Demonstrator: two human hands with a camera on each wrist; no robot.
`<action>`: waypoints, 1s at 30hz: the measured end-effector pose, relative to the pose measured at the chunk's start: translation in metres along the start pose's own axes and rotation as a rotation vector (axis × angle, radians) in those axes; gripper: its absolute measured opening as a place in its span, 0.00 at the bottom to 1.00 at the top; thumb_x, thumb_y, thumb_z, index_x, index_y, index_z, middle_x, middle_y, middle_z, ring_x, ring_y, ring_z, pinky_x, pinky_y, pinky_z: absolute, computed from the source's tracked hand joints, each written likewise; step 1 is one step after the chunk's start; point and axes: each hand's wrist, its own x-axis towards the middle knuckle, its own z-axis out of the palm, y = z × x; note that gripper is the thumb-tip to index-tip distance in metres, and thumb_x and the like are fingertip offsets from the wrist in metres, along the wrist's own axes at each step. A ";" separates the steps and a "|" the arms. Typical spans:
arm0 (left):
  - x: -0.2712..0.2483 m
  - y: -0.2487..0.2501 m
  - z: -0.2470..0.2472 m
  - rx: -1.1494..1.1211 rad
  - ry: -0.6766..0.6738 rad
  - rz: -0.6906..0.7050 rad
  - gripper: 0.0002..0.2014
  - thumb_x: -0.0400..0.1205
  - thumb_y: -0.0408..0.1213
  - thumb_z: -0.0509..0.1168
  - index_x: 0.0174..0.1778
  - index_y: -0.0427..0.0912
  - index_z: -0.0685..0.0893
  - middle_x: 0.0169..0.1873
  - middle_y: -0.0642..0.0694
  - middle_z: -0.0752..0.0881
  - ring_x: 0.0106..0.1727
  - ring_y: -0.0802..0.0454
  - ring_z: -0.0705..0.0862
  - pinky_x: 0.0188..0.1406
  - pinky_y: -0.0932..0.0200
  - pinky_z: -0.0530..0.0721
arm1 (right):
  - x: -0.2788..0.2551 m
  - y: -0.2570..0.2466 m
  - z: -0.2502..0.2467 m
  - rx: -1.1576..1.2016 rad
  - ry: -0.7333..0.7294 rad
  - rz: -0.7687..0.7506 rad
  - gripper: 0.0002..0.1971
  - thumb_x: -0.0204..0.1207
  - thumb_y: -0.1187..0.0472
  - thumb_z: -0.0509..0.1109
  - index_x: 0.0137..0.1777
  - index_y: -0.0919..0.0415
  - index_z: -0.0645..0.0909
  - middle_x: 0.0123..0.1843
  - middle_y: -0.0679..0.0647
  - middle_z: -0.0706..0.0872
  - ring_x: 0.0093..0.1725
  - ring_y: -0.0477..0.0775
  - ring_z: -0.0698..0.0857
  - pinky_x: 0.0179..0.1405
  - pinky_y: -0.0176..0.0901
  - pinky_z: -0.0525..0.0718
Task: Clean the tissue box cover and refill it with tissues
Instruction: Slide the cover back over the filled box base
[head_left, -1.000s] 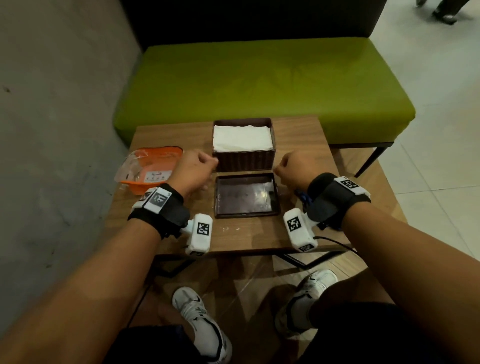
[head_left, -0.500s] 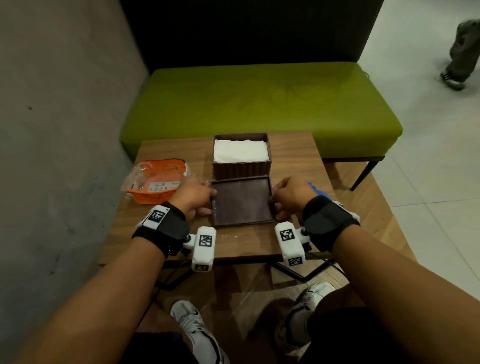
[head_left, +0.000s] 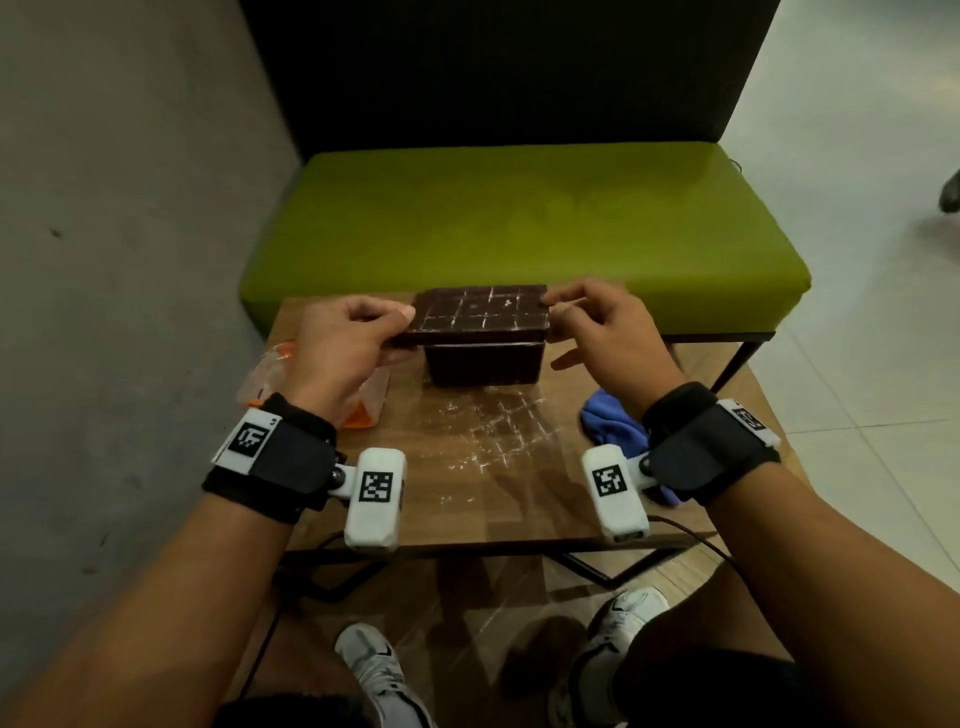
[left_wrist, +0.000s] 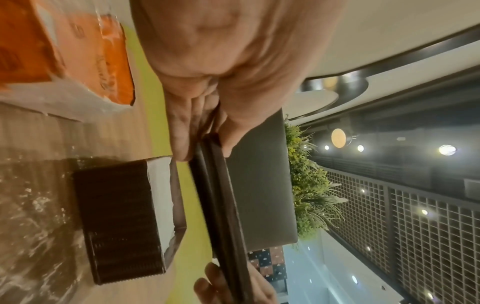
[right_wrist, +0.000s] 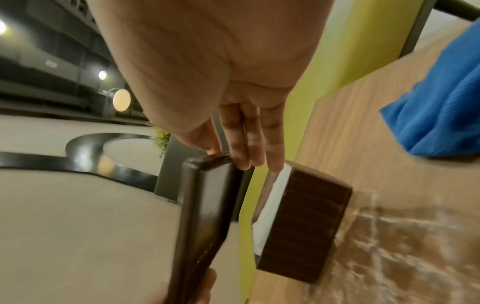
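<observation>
A dark brown tissue box (head_left: 484, 361) stands on the wooden table (head_left: 467, 499), with white tissues (left_wrist: 166, 197) inside it (right_wrist: 270, 207). Its flat brown lid (head_left: 480, 312) hovers just above the box, level, held by both hands. My left hand (head_left: 349, 345) pinches the lid's left edge (left_wrist: 207, 164) between thumb and fingers. At the right edge (right_wrist: 207, 195) my right hand (head_left: 597, 325) pinches it the same way. The lid top carries a grid of pale lines. A gap shows between lid and box in both wrist views.
An orange plastic tissue pack (head_left: 270, 374) lies left of the box, partly under my left hand. A blue cloth (head_left: 615, 426) sits at the table's right side. White dust marks (head_left: 498, 431) streak the table. A green bench (head_left: 519, 228) stands behind.
Both hands took the lid by its sides from the table in front of the box, lifted it and carried it back over the box. The tissues are now hidden in the head view.
</observation>
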 end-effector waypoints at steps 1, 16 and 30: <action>0.005 -0.001 0.005 -0.005 0.016 0.024 0.07 0.82 0.28 0.78 0.54 0.33 0.90 0.55 0.35 0.93 0.55 0.40 0.95 0.49 0.51 0.96 | 0.006 -0.001 0.001 0.022 0.015 0.013 0.06 0.87 0.58 0.69 0.58 0.56 0.86 0.48 0.59 0.92 0.48 0.58 0.93 0.40 0.61 0.95; 0.087 -0.061 0.038 0.262 0.042 0.054 0.11 0.81 0.34 0.81 0.58 0.37 0.93 0.50 0.41 0.94 0.53 0.43 0.93 0.53 0.48 0.90 | 0.083 0.034 0.027 -0.202 0.096 0.325 0.12 0.84 0.63 0.75 0.65 0.64 0.85 0.53 0.62 0.92 0.40 0.57 0.93 0.22 0.39 0.88; 0.075 -0.062 0.033 0.328 0.064 -0.045 0.09 0.80 0.32 0.80 0.44 0.48 0.88 0.50 0.41 0.93 0.50 0.42 0.93 0.48 0.46 0.91 | 0.081 0.043 0.037 -0.237 0.073 0.345 0.05 0.79 0.62 0.79 0.49 0.54 0.85 0.51 0.61 0.91 0.48 0.62 0.93 0.39 0.56 0.94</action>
